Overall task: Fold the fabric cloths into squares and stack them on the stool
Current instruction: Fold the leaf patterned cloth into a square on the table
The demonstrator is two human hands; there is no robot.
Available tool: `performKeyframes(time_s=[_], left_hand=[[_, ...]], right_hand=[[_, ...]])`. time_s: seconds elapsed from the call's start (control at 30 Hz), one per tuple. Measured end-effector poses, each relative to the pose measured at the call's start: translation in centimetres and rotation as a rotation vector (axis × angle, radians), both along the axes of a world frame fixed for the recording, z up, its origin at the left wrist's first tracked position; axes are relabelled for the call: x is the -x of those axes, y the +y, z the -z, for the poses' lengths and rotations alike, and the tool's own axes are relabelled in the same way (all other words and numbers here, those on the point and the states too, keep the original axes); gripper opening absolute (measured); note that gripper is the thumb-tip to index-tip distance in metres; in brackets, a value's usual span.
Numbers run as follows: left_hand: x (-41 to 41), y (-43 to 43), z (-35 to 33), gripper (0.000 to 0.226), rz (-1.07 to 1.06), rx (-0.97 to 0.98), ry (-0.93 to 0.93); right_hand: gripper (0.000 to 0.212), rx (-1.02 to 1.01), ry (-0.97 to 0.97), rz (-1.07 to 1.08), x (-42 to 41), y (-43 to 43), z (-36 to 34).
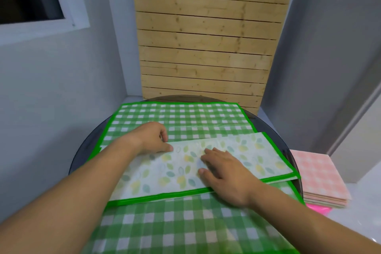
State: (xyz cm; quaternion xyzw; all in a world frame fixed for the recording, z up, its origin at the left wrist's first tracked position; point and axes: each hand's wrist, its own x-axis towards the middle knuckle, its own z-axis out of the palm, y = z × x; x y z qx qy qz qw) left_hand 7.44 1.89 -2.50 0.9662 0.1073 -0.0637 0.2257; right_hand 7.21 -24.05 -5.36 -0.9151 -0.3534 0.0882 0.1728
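The left hand (151, 137) pinches, fingers curled, the far edge of a band folded over on the green-checked cloth (185, 117), which covers the round dark desk (81, 150). The band shows a pale leaf print edged in green. The right hand (223, 173) presses it with straight fingers. Far right sits a stack of folded pink cloths (317, 175).

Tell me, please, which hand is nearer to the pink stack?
Right. The right hand presses flat on the middle of the leaf cloth, to the left of the pink stack; the left hand pinches that cloth's far edge, farther left still.
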Motion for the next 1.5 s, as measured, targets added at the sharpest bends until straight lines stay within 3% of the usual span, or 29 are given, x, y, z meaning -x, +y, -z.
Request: performKeyframes(time_s=[0.2, 0.47, 0.6, 0.67, 0.73, 0.83, 0.9, 1.07, 1.13, 1.3, 1.4, 1.5], left_hand=[[0.8, 0.1, -0.1, 0.039, 0.011, -0.019, 0.076], [1.7, -0.8, -2.1, 0.025, 0.048, 0.055, 0.064], [3.6, -1.0, -2.9, 0.026, -0.105, 0.243, 0.076], [4.6, -1.6, -2.2, 0.027, -0.229, 0.467, 0.124], [6.0, -2.9, -1.2, 0.026, -0.383, 0.697, 0.160], [7.9, -4.7, 0.1, 0.025, -0.491, 0.841, 0.167], [8.9, -5.3, 0.5, 0.030, -0.466, 0.769, 0.135], [12.3, -6.3, -0.6, 0.072, -0.102, -0.022, 0.034], [13.3, -6.5, -0.4, 0.081, 0.089, -0.191, 0.000], [14.8, -6.3, 1.3, 0.070, 0.446, -0.155, 0.077], [15.0, -6.3, 2.6, 0.069, 0.488, -0.227, 0.107], [15.0, -6.4, 3.5, 0.070, 0.477, -0.282, 0.103]], right_hand=[[0.057, 0.001, 0.005, -0.005, 0.5, -0.3, 0.7], [0.055, -0.030, -0.017, -0.012, 1.1, -0.9, -0.7], [0.055, -0.134, 0.046, 0.004, 2.3, -0.9, -2.5], [0.053, -0.159, 0.147, 0.008, 3.4, -1.1, -3.3], [0.044, -0.139, 0.214, -0.029, 4.4, -1.3, -3.5], [0.026, -0.108, 0.213, -0.101, 5.5, -1.9, -2.8], [0.032, -0.076, 0.191, -0.131, 5.7, -2.5, -2.5], [0.046, 0.022, 0.132, -0.178, 5.7, -4.2, -1.4], [0.054, 0.027, 0.121, -0.177, 5.9, -4.4, -0.8], [0.059, -0.007, 0.090, -0.183, 6.1, -4.5, -0.4], [0.060, -0.021, -0.008, -0.204, 6.5, -4.9, -0.3], [0.047, -0.123, -0.144, -0.271, 7.9, -5.1, -0.5]])
